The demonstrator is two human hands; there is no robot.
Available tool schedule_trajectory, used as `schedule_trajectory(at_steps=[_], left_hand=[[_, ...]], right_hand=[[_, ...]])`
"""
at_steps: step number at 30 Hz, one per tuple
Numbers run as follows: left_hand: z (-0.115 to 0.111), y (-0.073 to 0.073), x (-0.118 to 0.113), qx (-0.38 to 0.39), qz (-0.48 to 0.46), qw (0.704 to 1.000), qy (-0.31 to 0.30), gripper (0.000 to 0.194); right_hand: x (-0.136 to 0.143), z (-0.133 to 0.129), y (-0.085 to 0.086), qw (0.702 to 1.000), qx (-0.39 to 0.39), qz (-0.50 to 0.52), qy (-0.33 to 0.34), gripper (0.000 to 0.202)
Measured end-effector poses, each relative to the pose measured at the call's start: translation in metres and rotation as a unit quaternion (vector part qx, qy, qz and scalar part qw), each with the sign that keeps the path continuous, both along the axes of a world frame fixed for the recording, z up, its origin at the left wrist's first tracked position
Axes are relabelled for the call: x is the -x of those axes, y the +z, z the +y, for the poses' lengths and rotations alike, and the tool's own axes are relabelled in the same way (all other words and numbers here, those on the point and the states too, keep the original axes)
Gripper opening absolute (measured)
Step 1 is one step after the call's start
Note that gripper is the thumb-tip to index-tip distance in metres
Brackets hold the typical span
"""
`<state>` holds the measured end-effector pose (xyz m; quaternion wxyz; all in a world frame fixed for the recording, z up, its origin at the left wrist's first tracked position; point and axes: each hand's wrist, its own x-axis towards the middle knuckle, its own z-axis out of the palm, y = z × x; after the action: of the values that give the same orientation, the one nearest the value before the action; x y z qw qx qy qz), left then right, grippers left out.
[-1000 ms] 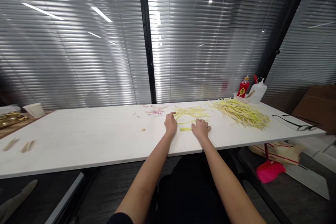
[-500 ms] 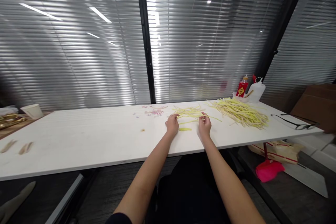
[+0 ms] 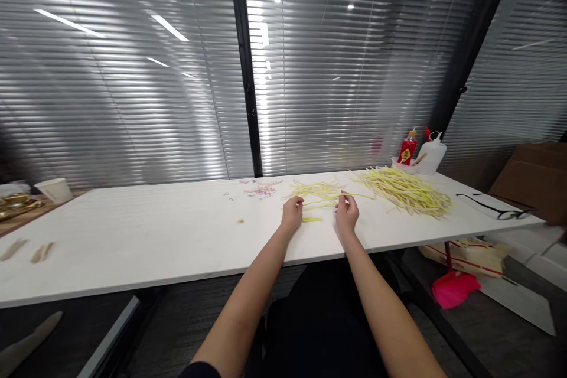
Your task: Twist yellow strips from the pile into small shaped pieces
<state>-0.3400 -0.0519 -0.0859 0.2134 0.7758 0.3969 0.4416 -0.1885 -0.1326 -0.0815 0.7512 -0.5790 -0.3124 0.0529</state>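
Observation:
My left hand is closed with its fingertips pinched on one end of a long, thin yellow-green stalk. Across from it, my right hand pinches the same stalk, which spans the gap between my hands just above the table. A short cut piece of stalk lies between my wrists. Behind my hands is a loose, thin spread of stalks. A much bigger heap of stalks lies to the right. Their exact kind is too small to make out.
Pinkish scraps lie left of my hands on the white table. At the back right stand a red bottle and a white squeeze bottle. Glasses rest near the right end. A paper cup stands far left.
My hands stay nearly in place, with the stalk still between them. Its left end now shows reaching out past my left fingers. The view has shifted very slightly.

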Motion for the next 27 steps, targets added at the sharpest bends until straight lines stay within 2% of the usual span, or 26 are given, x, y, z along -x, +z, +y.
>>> schedule_trajectory(at_steps=[5, 17, 27], left_hand=[[0.0, -0.001, 0.0, 0.003, 0.02, 1.0, -0.009, 0.023], [-0.002, 0.001, 0.001, 0.006, 0.03, 0.999, -0.02, 0.023], [-0.007, 0.006, 0.002, 0.02, 0.033, 0.999, -0.005, 0.012]], right_hand=[[0.002, -0.003, 0.004, 0.998, -0.041, 0.034, 0.035, 0.041], [0.002, -0.007, 0.01, 0.993, -0.1, 0.061, -0.011, 0.035], [-0.007, -0.004, 0.006, 0.986, -0.104, 0.12, -0.048, 0.037]])
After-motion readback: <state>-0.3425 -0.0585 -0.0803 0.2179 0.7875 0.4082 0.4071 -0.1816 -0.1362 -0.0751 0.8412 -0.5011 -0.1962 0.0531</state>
